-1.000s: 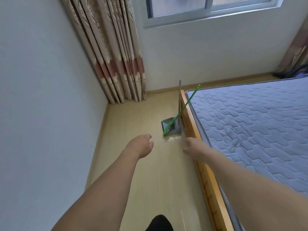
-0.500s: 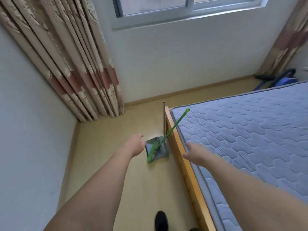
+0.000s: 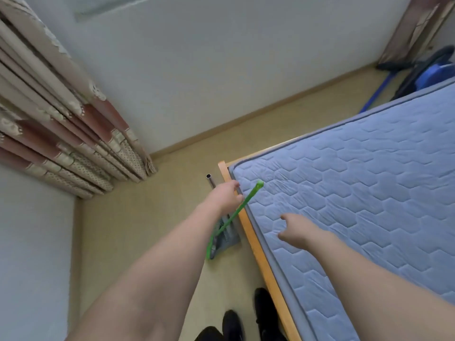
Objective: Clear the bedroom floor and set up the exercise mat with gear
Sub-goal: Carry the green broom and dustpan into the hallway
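Observation:
A green broom handle point(image 3: 251, 195) leans against the corner of the bed, its foot in a grey dustpan point(image 3: 227, 238) on the floor. The dustpan's upright metal handle point(image 3: 209, 179) rises beside the bed frame. My left hand point(image 3: 226, 196) covers the metal handle just below its top and touches the green handle with the thumb side; whether its fingers close round either one is hidden. My right hand point(image 3: 295, 228) hovers over the mattress edge with fingers loosely spread, holding nothing.
A blue quilted mattress point(image 3: 357, 205) on a wooden bed frame point(image 3: 261, 254) fills the right. Patterned curtains point(image 3: 61, 134) hang at the left wall. A blue appliance with a hose point(image 3: 435, 72) lies in the far right corner. My black shoes point(image 3: 246, 316) stand on the narrow floor strip.
I have stepped closer to the bed corner. My left hand has reached forward to the dustpan and broom handles, and my right hand has moved over the mattress edge.

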A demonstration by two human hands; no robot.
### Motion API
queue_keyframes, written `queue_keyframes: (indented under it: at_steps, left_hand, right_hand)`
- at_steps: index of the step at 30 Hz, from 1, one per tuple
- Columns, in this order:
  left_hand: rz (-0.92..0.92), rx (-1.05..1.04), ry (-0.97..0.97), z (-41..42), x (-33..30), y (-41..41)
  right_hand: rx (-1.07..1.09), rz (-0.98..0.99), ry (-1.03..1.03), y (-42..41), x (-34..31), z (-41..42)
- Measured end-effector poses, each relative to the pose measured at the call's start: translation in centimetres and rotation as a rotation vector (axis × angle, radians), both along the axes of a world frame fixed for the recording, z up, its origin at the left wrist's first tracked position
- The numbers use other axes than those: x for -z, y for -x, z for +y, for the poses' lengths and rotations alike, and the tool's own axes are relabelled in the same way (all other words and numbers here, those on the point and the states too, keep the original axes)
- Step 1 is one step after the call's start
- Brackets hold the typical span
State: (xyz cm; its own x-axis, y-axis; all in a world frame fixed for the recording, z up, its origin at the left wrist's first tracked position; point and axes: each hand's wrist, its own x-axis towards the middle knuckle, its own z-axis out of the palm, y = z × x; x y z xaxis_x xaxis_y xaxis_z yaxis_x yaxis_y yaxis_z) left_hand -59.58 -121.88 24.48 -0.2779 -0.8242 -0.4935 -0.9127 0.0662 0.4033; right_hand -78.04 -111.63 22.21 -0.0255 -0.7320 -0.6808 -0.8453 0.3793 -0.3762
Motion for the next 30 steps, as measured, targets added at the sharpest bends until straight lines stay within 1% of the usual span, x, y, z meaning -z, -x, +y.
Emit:
queue_keyframes:
  at_steps: [1, 4, 8, 11, 13, 14, 16, 18, 21, 24, 26, 28, 30]
  left_hand:
    - [-0.002, 0.011, -0.034, -2.3, 2.3, 1.6]
    - [-0.006, 0.021, -0.103, -5.8, 7.4, 4.5]
    - [0.054, 0.031, -0.152, -9.8, 15.9, 7.5]
    - [0.040, 0.120, -0.127, -10.4, 17.8, 7.5]
    - [0.046, 0.142, -0.111, -10.4, 17.9, 5.7]
    - [0.048, 0.112, -0.131, -9.8, 17.7, 3.9]
    - [0.083, -0.029, -0.165, -8.3, 16.5, -0.1]
    - [0.142, -0.220, -0.189, -7.4, 14.5, -4.9]
    - [0.186, -0.366, -0.164, -8.0, 12.1, -11.0]
    - [0.208, -0.406, -0.129, -8.7, 11.0, -14.5]
    - [0.235, -0.419, -0.124, -9.0, 11.1, -15.7]
    - [0.272, -0.421, -0.130, -9.2, 11.7, -16.1]
    - [0.288, -0.407, -0.123, -9.4, 11.6, -16.1]
  right_hand:
    - [0.020, 0.002, -0.020, 1.0, 2.0, -1.9]
    - [0.023, 0.033, -0.072, 2.6, 5.9, -4.3]
    - [0.031, 0.073, -0.170, 3.9, 12.3, -7.6]
    - [0.046, 0.092, -0.203, 3.7, 13.6, -8.8]
    - [0.053, 0.101, -0.217, 2.4, 13.5, -9.8]
    - [0.054, 0.093, -0.229, 1.3, 13.0, -10.0]
    - [0.056, 0.073, -0.242, -1.1, 11.1, -10.6]
    - [0.042, 0.040, -0.212, -4.0, 8.4, -11.8]
    - [-0.001, -0.005, -0.142, -8.4, 5.2, -14.6]
    - [-0.040, -0.042, -0.048, -12.2, 3.6, -17.6]
    - [-0.058, -0.064, -0.028, -14.3, 4.1, -19.6]
    - [-0.090, -0.058, -0.096, -15.6, 5.6, -21.2]
    - [-0.130, -0.020, -0.207, -16.3, 7.2, -21.8]
